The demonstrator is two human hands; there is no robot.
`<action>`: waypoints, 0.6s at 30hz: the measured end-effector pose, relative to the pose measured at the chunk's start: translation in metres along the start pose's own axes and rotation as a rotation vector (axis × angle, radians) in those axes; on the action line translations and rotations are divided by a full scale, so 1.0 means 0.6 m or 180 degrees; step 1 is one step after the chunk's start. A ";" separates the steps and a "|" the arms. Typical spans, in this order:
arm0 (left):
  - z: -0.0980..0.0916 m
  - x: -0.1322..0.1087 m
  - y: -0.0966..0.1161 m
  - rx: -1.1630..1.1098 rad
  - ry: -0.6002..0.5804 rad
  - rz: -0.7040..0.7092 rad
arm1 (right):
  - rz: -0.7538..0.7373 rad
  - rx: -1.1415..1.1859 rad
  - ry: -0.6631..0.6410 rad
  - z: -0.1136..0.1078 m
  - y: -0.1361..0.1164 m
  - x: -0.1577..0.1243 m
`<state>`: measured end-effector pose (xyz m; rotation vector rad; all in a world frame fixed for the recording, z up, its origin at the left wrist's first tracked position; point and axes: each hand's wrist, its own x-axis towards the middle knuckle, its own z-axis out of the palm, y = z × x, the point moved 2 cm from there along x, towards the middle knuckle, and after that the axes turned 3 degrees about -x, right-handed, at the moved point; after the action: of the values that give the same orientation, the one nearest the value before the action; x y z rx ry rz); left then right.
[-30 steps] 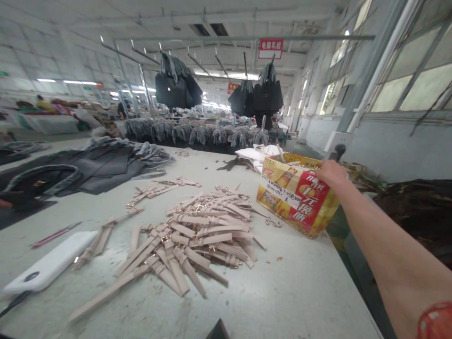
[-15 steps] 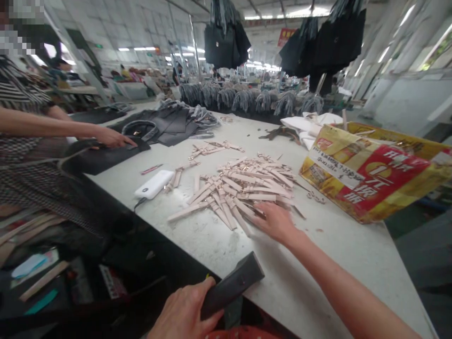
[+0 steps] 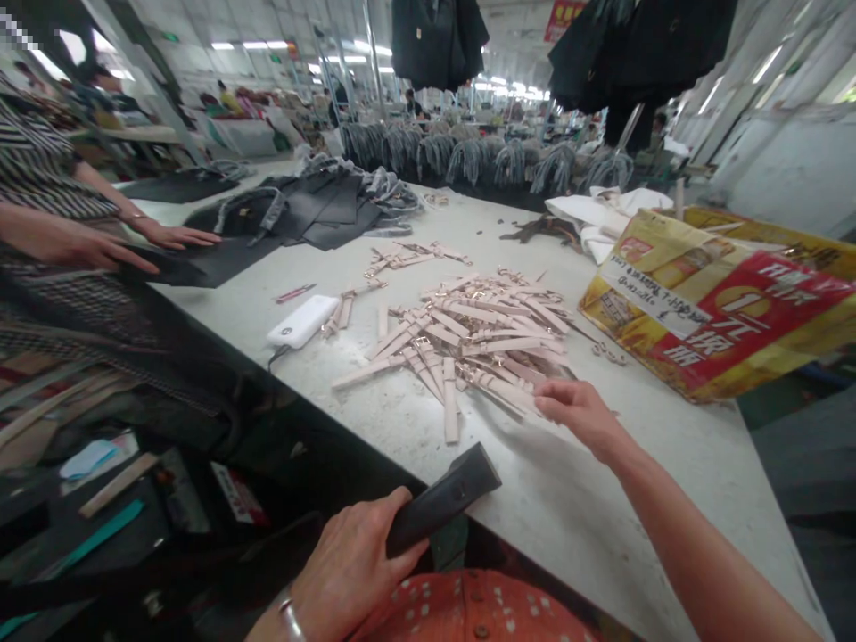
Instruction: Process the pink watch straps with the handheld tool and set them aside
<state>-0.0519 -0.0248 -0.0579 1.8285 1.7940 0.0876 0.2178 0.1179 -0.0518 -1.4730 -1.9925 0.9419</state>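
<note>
My left hand [image 3: 365, 544] is closed around a long black object [image 3: 445, 499] with a wide, flat, flared end, held above the near edge of the table; its exact kind is unclear. At the right side of a heap of pale buckle straps [image 3: 485, 325], my right hand [image 3: 580, 415] has its fingers drawn together. The end of one pale strap [image 3: 501, 390] meets these fingertips, and they appear to pinch it. Metal buckles show on several straps in the heap.
A white power bank [image 3: 304, 321] with a cable and a red pen [image 3: 294, 292] lie left of the heap. On the right stands a yellow-red carton [image 3: 702, 308]. Black bag pieces [image 3: 327, 209] are piled behind, beside a co-worker's hands [image 3: 177, 236].
My right hand has drawn back to the right from the heap, and a strap at its front now lies turned. The co-worker's hands have shifted on the black piece. The view has tilted down.
</note>
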 end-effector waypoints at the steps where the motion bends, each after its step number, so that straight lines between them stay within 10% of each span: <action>1: -0.001 0.001 0.001 0.0015 -0.0022 0.0017 | 0.0146 0.0179 -0.0089 -0.006 0.019 -0.024; 8: -0.020 0.012 0.028 0.0194 -0.0233 0.0178 | 0.0603 -0.1122 -0.0103 -0.027 0.096 -0.160; 18: -0.048 0.047 0.062 0.1087 -0.0298 0.0317 | -0.0456 -0.0794 0.0408 0.062 0.050 -0.118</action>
<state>-0.0277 0.0139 -0.0273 2.1185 1.7332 -0.2790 0.2307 0.0472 -0.0975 -1.4545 -2.1463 0.5412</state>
